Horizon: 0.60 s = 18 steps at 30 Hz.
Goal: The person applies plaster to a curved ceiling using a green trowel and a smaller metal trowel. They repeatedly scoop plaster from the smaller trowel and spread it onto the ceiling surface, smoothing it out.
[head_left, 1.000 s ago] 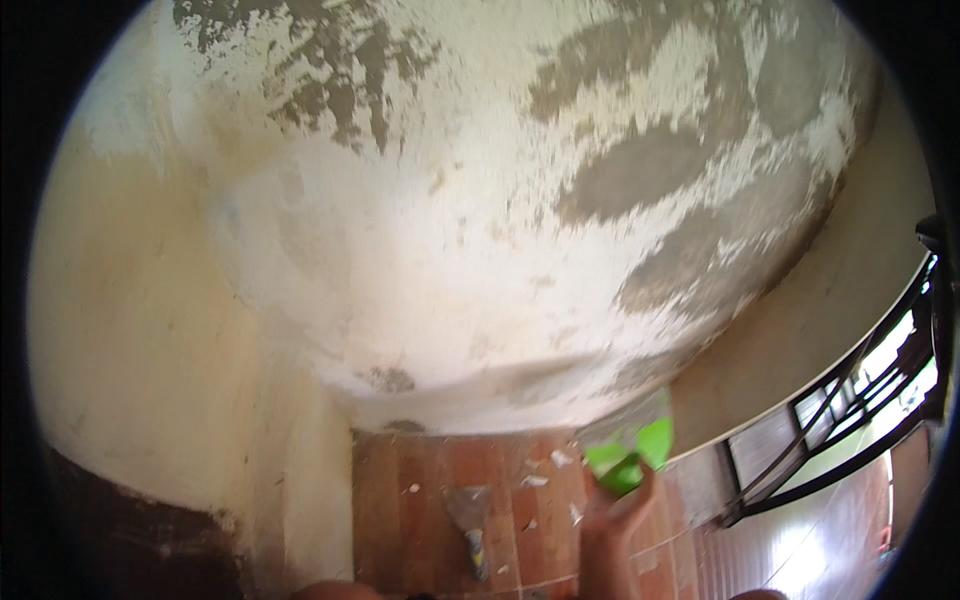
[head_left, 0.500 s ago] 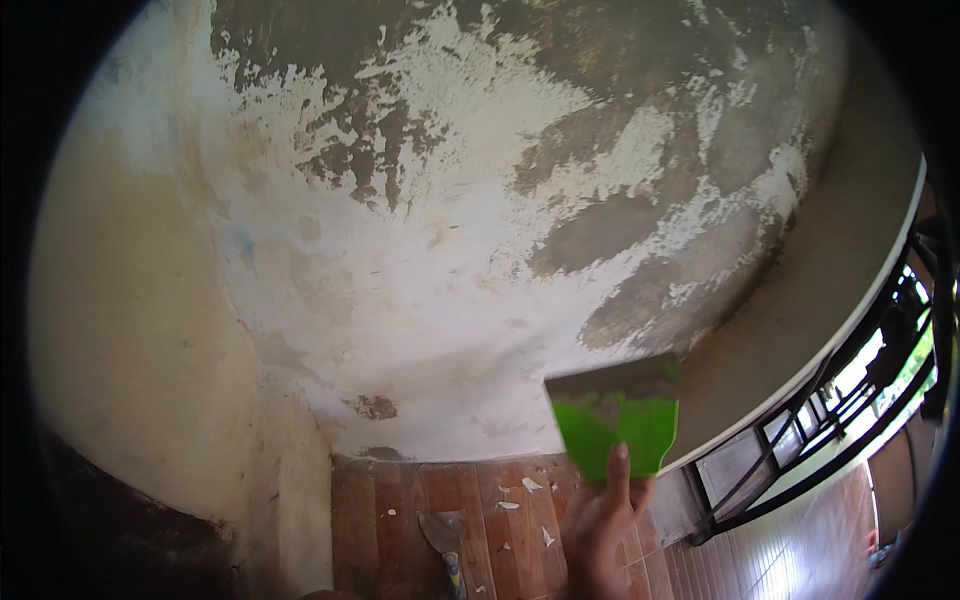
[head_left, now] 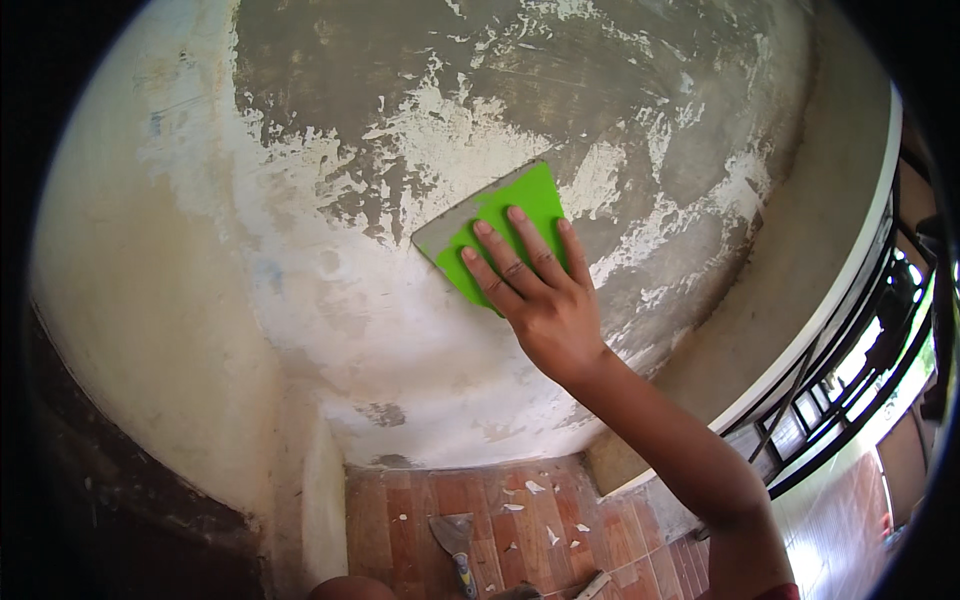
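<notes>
Plaster wall, surface partly worked. Upper field mostly dull grey, running from near the left corner toward the right edge. Centre: a ragged cream patch breaks through the grey; pale streaks continue down toward the right edge. Lower part, down to the foot of the wall: largely off-white, with small brownish patches near the bottom edge. Judged by colour, the upper and right areas appear further along, the cream patch and lower part less so; whether grey was laid on or laid bare, cannot tell.

Green plastic spreader, one: at mid-wall, tilted, its grey-smeared straight edge at the lower border of the cream patch.

Right hand, one: gripping the spreader, four fingers spread over its green face; thumb hidden. Left hand: not in view, state cannot be told.

Metal scraper, one: on the wood-toned floor, toward its left edge, blade nearest the foot of the wall; not in hand.

Pale flakes, several: scattered on the floor, some close to the wall-side edge, not cleared.

Black metal frame, one: beyond the right edge of the wall.
</notes>
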Motion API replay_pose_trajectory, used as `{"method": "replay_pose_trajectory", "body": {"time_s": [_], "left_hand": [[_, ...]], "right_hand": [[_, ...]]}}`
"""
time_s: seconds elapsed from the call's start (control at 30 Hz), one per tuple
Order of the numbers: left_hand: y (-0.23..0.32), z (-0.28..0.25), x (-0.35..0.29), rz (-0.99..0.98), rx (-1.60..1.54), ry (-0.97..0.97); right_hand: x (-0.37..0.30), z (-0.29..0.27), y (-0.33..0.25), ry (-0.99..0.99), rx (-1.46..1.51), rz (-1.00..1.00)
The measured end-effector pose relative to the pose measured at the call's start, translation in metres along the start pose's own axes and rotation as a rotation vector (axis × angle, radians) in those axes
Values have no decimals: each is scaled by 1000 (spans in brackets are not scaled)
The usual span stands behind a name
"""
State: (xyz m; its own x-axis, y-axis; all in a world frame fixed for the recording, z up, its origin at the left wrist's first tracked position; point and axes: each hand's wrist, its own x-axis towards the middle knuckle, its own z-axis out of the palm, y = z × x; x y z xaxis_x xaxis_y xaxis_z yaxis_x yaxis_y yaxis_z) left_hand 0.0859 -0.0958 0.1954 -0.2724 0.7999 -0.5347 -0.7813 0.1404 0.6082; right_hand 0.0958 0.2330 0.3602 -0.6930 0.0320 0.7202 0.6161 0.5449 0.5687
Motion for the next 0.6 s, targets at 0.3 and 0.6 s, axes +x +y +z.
{"method": "replay_pose_trajectory", "body": {"time_s": [0.3,0.6], "left_hand": [[-14,-6,1,-112,30,99],[-24,-10,-6,-108,-66,72]], "right_hand": [[-67,16,6,-94,-21,114],[-125,-29,10,-166,23,277]]}}
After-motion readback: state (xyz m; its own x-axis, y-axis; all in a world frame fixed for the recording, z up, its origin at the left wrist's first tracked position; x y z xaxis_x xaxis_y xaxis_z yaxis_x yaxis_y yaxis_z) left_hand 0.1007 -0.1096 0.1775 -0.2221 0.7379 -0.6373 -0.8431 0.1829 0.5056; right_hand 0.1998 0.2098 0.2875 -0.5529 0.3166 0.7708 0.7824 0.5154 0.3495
